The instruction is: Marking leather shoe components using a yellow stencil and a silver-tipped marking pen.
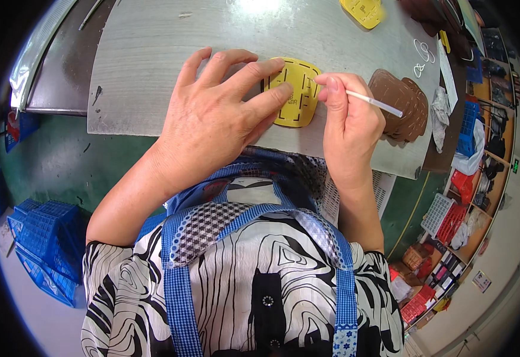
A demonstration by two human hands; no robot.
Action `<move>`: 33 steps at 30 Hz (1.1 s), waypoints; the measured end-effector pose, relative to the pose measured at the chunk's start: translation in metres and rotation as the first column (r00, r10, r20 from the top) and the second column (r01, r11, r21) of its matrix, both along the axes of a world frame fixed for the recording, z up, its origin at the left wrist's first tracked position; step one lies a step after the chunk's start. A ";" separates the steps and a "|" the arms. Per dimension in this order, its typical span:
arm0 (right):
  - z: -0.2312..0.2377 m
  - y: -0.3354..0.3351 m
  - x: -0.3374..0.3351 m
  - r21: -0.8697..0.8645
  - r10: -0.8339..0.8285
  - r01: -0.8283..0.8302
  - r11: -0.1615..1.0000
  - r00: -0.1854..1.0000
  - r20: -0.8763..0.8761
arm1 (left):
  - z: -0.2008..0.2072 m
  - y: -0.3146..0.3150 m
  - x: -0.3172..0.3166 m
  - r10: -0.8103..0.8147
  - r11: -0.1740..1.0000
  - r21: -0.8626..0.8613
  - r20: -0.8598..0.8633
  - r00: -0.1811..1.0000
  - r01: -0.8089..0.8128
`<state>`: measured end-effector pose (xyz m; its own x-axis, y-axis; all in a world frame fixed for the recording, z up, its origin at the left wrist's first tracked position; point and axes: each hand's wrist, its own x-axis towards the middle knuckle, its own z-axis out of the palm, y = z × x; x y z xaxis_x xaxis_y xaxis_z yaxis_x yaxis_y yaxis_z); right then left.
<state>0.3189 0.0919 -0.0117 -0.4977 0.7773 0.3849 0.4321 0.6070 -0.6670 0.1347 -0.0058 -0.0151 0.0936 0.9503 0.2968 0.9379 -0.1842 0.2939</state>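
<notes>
A yellow template with rounded corners, cut slots and dark printed marks lies on the grey work table near its front edge. A sliver of dark material shows along its left edge. My left hand is spread out, its index finger and thumb resting on the template's left part. At the template's right edge, my right hand is closed in a pinch around a thin white pen refill. Its tip is at a slot near the upper right. Beside that hand lies a pile of brown leather-like pieces with white dash marks.
Another yellow template lies at the table's far side. White thread and a crumpled grey scrap are at the right. Blue plastic baskets stand on the floor at left. Shelves with crates run along the right.
</notes>
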 end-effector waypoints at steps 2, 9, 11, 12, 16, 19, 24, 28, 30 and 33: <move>0.011 -0.012 0.006 0.014 -0.009 0.007 1.000 0.992 0.129 | 0.003 0.001 -0.001 -0.001 1.000 0.020 -0.005 1.000 0.001; 0.011 -0.049 0.027 -0.274 0.090 -0.062 0.960 0.992 0.091 | -0.003 0.000 -0.002 -0.001 1.000 0.006 -0.008 1.000 0.001; 0.011 -0.039 0.027 -0.340 0.033 -0.006 0.940 0.997 0.073 | -0.003 0.003 -0.002 0.000 1.000 -0.003 -0.008 1.000 0.000; 0.005 -0.028 0.024 -0.249 0.005 -0.010 0.968 1.000 -0.023 | -0.003 0.005 -0.001 -0.004 1.000 0.002 -0.011 1.000 0.004; -0.003 0.012 0.009 -0.036 -0.015 0.013 0.999 0.999 -0.043 | -0.001 0.017 0.000 -0.029 0.999 0.029 -0.008 1.000 0.029; 0.014 -0.005 0.005 0.047 -0.038 0.031 0.998 0.988 0.148 | 0.010 0.004 0.000 -0.023 0.999 0.044 -0.014 1.000 0.023; -0.005 -0.035 0.022 -0.071 0.069 -0.064 0.995 0.995 0.075 | -0.005 0.007 -0.002 -0.051 0.999 0.007 0.037 0.998 0.051; -0.002 -0.041 0.033 -0.138 0.136 -0.127 0.982 0.989 0.058 | 0.007 0.006 -0.005 -0.093 0.994 0.049 -0.003 0.996 0.093; 0.000 -0.032 0.035 -0.472 -0.021 -0.044 0.881 0.991 -0.132 | 0.008 0.019 -0.012 -0.181 0.981 -0.074 -0.016 0.983 0.179; -0.008 -0.007 0.020 0.167 -0.048 0.044 0.985 0.999 0.021 | 0.029 0.042 -0.017 -0.134 0.949 -0.275 0.103 0.986 0.158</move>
<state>0.3388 0.0846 -0.0197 -0.4740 0.7257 0.4987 0.4776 0.6877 -0.5468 0.1174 0.0358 0.0135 0.2240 0.9740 0.0326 0.8774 -0.2161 0.4282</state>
